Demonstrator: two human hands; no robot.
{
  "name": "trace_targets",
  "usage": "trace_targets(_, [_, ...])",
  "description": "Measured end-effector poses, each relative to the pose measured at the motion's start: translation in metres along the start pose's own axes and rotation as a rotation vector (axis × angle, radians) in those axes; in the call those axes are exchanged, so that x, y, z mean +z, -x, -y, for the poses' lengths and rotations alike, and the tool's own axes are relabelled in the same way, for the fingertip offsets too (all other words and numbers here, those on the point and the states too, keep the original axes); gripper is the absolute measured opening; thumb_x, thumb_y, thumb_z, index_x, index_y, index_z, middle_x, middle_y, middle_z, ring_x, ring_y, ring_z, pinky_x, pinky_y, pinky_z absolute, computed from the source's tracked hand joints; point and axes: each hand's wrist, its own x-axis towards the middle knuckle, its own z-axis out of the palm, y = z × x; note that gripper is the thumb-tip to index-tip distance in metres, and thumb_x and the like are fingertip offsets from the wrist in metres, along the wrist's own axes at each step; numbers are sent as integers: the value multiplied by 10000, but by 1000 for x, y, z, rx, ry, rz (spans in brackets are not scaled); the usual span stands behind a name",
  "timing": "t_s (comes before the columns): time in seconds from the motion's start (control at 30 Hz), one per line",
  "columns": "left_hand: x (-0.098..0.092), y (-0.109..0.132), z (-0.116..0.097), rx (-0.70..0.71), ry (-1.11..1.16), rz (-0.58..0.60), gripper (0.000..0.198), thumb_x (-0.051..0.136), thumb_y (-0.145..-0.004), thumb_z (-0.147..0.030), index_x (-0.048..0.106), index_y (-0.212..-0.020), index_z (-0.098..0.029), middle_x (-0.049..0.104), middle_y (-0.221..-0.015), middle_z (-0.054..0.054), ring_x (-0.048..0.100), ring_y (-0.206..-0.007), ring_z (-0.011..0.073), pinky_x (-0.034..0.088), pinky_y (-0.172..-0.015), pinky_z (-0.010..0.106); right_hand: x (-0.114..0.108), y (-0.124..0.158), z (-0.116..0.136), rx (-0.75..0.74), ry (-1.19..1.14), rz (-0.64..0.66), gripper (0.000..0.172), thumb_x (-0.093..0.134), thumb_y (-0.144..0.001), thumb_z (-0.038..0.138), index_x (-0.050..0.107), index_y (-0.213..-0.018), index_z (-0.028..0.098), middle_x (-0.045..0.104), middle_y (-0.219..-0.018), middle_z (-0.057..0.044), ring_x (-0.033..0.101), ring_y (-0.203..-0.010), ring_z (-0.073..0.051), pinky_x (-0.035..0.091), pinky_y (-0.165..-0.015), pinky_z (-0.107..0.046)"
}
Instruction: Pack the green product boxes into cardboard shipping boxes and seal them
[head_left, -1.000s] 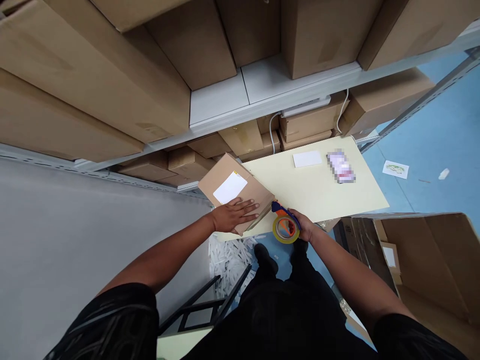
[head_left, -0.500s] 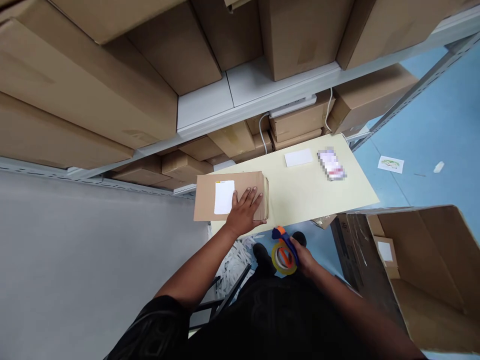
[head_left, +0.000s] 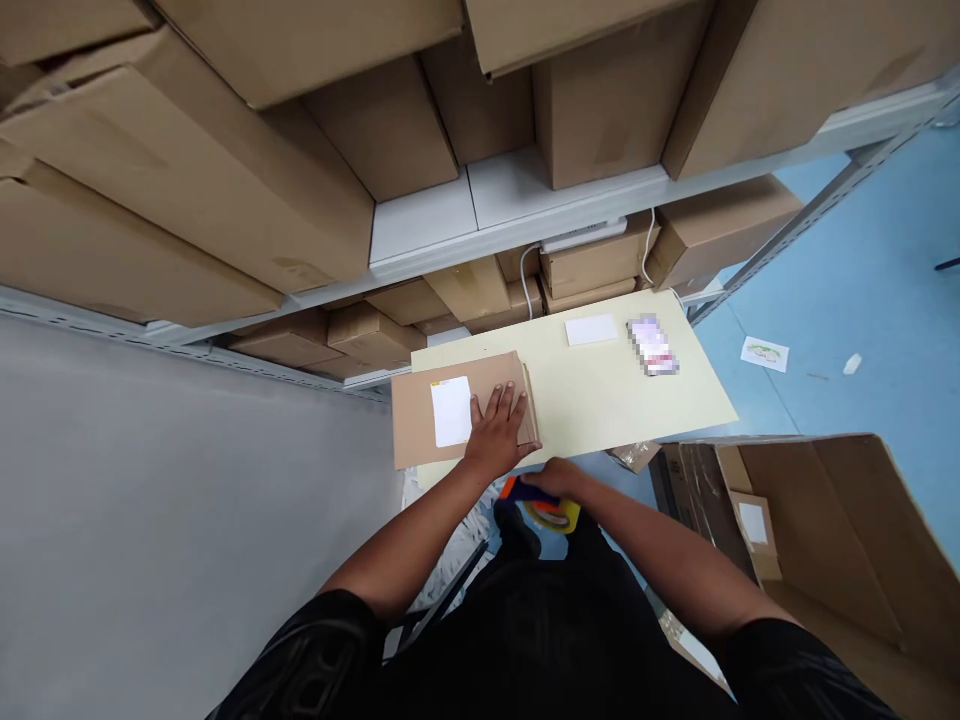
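My left hand (head_left: 495, 437) lies spread on top of a brown cardboard box (head_left: 412, 420), near its right end. A white label (head_left: 451, 412) is stuck on the box, just left of my fingertips. The box rests on a pale yellow tabletop (head_left: 585, 400), and its left end reaches past the table's edge. Below the table's front edge, my right hand (head_left: 559, 478) is closed round the handle of a blue and orange tape dispenser (head_left: 536, 493). A yellow roll of tape (head_left: 566, 517) sits in the dispenser.
A white card or flat box (head_left: 591, 330) and a blurred-out item (head_left: 652, 345) lie on the table. Shelves with cardboard boxes (head_left: 480, 290) stand behind it. A large open carton (head_left: 825, 520) is at right. Shredded paper (head_left: 465, 540) lies below at left.
My right hand has moved left and up with the tape dispenser, closer to the box and table edge. My left hand stays on the box, which looks slightly turned. The view has shifted.
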Motion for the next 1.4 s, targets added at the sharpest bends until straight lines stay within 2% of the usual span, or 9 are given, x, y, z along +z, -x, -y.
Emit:
trace_targets(0.17, [3, 2, -5, -10, 20, -40, 915, 583, -910, -662, 288, -1632, -185, 245, -1692, 197, 193, -1570, 386, 9, -1233, 683, 19, 18, 5, -12, 501, -125, 465, 865, -680, 525, 568, -468, 236, 717, -614, -106, 713, -995, -361, 484, -810, -365])
trace_targets(0.33, [4, 6, -3, -12, 27, -70, 953, 564, -891, -725, 291, -1632, -192, 254, -1688, 205, 203, -1565, 386, 14, -1232, 673, -48, 71, -1, 18, 434, -152, 544, 696, -814, 671, 643, -500, 229, 676, -524, -49, 655, -569, -236, 467, -599, -340])
trace_targets(0.43, [5, 9, -3, -9, 33, -72, 1003, 574, -862, -763, 290, -1632, -186, 261, -1682, 220, 208, -1560, 401, 34, -1225, 680, -95, 105, 0, -12, 260, -226, 445, 730, -800, 626, 711, -610, 224, 724, -597, -60, 686, -585, -241, 509, -600, -336])
trace_targets(0.57, [5, 9, -3, -13, 66, -24, 1033, 566, -845, -788, 266, -1639, -198, 225, -1698, 200, 182, -1569, 395, 26, -1222, 689, -128, 135, 37, -50, 5, -237, 434, 695, -814, 620, 777, -871, 198, 802, -830, -87, 767, -810, -277, 586, -752, -350])
trace_targets(0.67, [2, 6, -1, -43, 141, 20, 1065, 614, -809, -785, 275, -1637, -209, 192, -1712, 174, 170, -1574, 389, 1, -1236, 664, -129, 141, 91, -124, -34, -273, 456, 714, -776, 613, 760, -886, 173, 789, -794, -76, 751, -785, -269, 573, -693, -324])
trace_targets(0.83, [-17, 20, 4, -149, 315, -126, 710, 614, -925, -561, 493, -1517, -189, 356, -1658, 150, 258, -1556, 342, 108, -1267, 593, -99, 127, 204, -493, 150, -463, 391, 673, -758, 563, 709, -813, 178, 747, -747, -38, 663, -688, -221, 482, -617, -290])
trace_targets(1.07, [-28, 107, 46, -195, 335, -398, 409, 603, -938, -314, 627, -1334, -217, 537, -1527, 116, 347, -1516, 307, 172, -1275, 573, -5, 104, 342, -950, 1254, -767, 429, 514, -932, 566, 684, -799, 195, 709, -762, -90, 598, -741, -244, 356, -684, -320])
trace_targets(1.23, [-5, 162, 116, -519, 422, -461, 592, 633, -888, -306, 514, -1460, -208, 448, -1587, 158, 344, -1516, 356, 278, -1243, 578, 55, 55, 407, -1108, 1682, -828, 401, 542, -979, 506, 699, -910, 144, 734, -957, -180, 573, -904, -282, 320, -830, -382])
trace_targets(1.4, [27, 183, 159, -598, 739, -262, 1009, 737, -804, -405, 212, -1631, -165, 269, -1682, 196, 289, -1548, 358, 293, -1250, 539, 82, 4, 438, -1092, 1711, -808, 392, 572, -1000, 446, 711, -1043, 82, 712, -1079, -244, 503, -990, -278, 269, -846, -410])
